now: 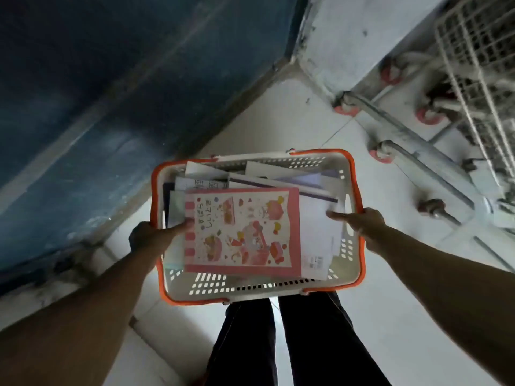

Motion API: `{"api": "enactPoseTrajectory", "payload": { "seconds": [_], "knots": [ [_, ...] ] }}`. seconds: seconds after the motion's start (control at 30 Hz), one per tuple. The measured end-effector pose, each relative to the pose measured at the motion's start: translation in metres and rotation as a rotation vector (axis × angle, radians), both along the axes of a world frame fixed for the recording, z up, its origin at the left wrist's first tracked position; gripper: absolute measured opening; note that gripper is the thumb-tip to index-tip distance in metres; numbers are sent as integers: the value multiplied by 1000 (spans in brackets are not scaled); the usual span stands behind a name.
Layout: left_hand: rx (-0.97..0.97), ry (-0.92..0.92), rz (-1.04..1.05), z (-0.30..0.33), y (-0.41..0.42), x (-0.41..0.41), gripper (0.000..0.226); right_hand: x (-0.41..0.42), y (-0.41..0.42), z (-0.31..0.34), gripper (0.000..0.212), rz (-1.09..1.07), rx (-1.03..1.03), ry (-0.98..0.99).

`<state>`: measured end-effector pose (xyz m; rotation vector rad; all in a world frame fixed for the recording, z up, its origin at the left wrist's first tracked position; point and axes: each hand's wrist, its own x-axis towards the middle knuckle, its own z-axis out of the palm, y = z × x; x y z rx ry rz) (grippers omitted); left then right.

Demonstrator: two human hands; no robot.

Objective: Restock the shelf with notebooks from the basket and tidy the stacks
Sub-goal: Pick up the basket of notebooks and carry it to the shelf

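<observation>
A pale tiled floor (315, 112) fills the middle and right of the frame, its grout lines running diagonally. A dark blue wall (97, 93), scuffed and streaked, takes up the whole upper left, with a grimy base strip along the floor. In the upper middle stands a white pillar (348, 37). At the upper right sit white wire carts (473, 65) on metal frames; at least five pink-red castors (426, 117) show beneath them, though how many carts there are is unclear.

At the bottom middle, two legs in dark trousers (278, 344) point up into the frame.

One basket (358, 174), white perforated plastic with an orange rim, is held above the floor in the lower middle of the frame. It holds a loose pile of notebooks (278, 176), overlapping so much that an exact count cannot be made; at least six edges show. Topmost is one pink notebook (242, 231) with cartoon pictures, lying flat and covering most of the pile. A white sheet (317, 235) lies beside and partly under it at the right.

The left hand (150, 236) grips the basket's left rim, thumb reaching in to touch the pink notebook's edge. The right hand (362, 225) grips the right rim, thumb lying over the white sheet.
</observation>
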<state>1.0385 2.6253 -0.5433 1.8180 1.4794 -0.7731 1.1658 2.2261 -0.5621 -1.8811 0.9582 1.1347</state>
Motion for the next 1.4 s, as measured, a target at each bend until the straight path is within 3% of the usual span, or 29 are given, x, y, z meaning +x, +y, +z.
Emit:
{"api": "enactPoseTrajectory", "payload": {
  "seconds": [0.1, 0.23, 0.3, 0.33, 0.43, 0.47, 0.57, 0.67, 0.83, 0.93, 1.03, 1.17, 1.27, 1.4],
  "knots": [
    [-119, -26, -74, 52, -27, 18, 81, -73, -58, 51, 87, -226, -60, -20],
    [-150, -47, -348, 113, -88, 31, 87, -165, -117, 131, 62, -502, -79, -49],
    [-168, -68, -480, 154, -138, 38, 86, -216, -148, 165, 61, -631, -83, -61],
    [-197, -71, -521, 184, -174, 38, 79, -244, -163, 179, 61, -699, -87, -69],
    [-226, -89, -677, 249, -271, 16, 28, -333, -206, 217, 60, -898, -89, -73],
    [-200, -93, -744, 263, -303, 9, 30, -364, -222, 226, 61, -966, -83, -74],
    [-100, -90, -1032, 250, -383, -5, 88, -458, -269, 235, 77, -1161, -53, -81],
    [-25, -21, -1201, 185, -469, -14, 107, -558, -329, 222, 95, -1357, -26, -94],
    [-116, -33, -1348, 156, -666, -96, 108, -714, -434, 216, 107, -1617, -27, -117],
    [-250, -59, -1469, 222, -803, -195, 97, -778, -500, 262, 95, -1696, -84, -116],
    [-320, -31, -1574, 243, -909, -258, 80, -830, -563, 296, 70, -1805, -123, -90],
    [-374, 6, -1668, 223, -1032, -302, 87, -888, -643, 313, 79, -1900, -145, -82],
    [-391, -2, -1732, 266, -1145, -362, 64, -915, -722, 338, 56, -1984, -209, -59],
    [-338, 23, -1861, 282, -1293, -412, 58, -956, -827, 344, 68, -2068, -231, 3]
  ]
}}
